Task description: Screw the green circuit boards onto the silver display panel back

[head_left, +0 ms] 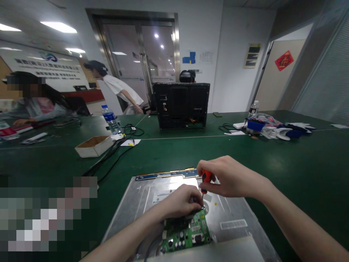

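My right hand (225, 176) is wrapped round a red-and-black screwdriver (206, 178), held upright with its shaft pointing down. The tip meets the upper corner of a green circuit board (188, 233). Beside that tip, the curled fingers of my left hand (185, 200) are pressed together; what they pinch, if anything, is hidden. The board lies on the metal back of a flat display panel (147, 196), its upper left part covered by my left hand. Along the panel's far edge runs a narrow blue circuit strip (163, 176).
On the green table (272, 156) stand an open cardboard box (94, 146), a water bottle (111, 120), black cables (114, 149) and a black equipment casing (181, 105). Gloves and a blue container (255, 125) lie at right. Two people are at the left, another behind the casing.
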`<act>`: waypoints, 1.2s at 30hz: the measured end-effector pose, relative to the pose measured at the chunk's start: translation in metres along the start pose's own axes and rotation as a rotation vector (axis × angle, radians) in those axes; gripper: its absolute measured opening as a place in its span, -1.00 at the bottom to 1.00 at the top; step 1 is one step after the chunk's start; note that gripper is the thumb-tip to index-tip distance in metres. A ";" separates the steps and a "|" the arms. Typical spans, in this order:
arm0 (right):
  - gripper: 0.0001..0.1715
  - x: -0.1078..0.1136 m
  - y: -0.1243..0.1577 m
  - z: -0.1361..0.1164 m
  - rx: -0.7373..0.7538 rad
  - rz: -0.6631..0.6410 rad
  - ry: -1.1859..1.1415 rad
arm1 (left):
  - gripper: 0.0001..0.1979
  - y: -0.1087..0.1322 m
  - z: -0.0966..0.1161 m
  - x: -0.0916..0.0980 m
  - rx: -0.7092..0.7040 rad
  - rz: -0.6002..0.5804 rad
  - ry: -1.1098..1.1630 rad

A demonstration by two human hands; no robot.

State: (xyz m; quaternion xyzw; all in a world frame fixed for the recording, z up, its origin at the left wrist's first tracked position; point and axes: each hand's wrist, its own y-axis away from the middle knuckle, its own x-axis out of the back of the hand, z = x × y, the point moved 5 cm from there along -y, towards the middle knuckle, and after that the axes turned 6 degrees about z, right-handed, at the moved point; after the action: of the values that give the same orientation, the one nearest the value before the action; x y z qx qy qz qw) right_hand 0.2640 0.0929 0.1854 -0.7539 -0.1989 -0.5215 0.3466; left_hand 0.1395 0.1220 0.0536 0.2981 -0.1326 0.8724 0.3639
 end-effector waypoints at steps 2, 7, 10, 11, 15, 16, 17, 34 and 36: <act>-0.79 -0.001 -0.001 0.001 -0.004 -0.011 0.002 | -0.85 0.000 -0.001 0.000 -0.001 0.002 0.001; -0.82 -0.003 -0.003 0.000 -0.027 -0.058 -0.012 | -0.85 0.001 -0.002 0.000 -0.001 0.003 -0.006; -0.83 -0.005 -0.004 0.001 -0.039 -0.071 -0.008 | -0.86 0.000 -0.001 0.000 -0.001 0.002 -0.009; -0.83 -0.006 -0.004 0.001 -0.039 -0.074 -0.008 | -0.86 0.000 -0.001 0.000 -0.002 0.000 -0.010; -0.83 -0.008 -0.004 0.002 -0.029 -0.070 -0.009 | -0.85 0.000 0.000 0.000 -0.003 -0.003 -0.020; -0.83 -0.008 -0.004 0.003 -0.027 -0.067 -0.009 | -0.85 0.000 0.000 0.000 -0.002 -0.001 -0.024; -0.82 -0.007 -0.004 0.003 -0.026 -0.062 -0.007 | -0.84 0.000 0.000 0.000 -0.001 0.000 -0.026; -0.80 -0.003 0.000 -0.002 0.007 -0.076 -0.077 | -0.80 0.000 0.000 -0.002 -0.008 0.006 -0.025; -0.76 -0.001 0.002 -0.003 0.001 -0.094 -0.098 | -0.80 0.000 0.000 -0.002 -0.014 0.007 -0.028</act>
State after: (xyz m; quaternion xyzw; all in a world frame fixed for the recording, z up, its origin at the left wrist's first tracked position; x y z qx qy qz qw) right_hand 0.2631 0.0898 0.1846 -0.7682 -0.2509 -0.4996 0.3119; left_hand 0.1409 0.1210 0.0519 0.3072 -0.1449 0.8685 0.3610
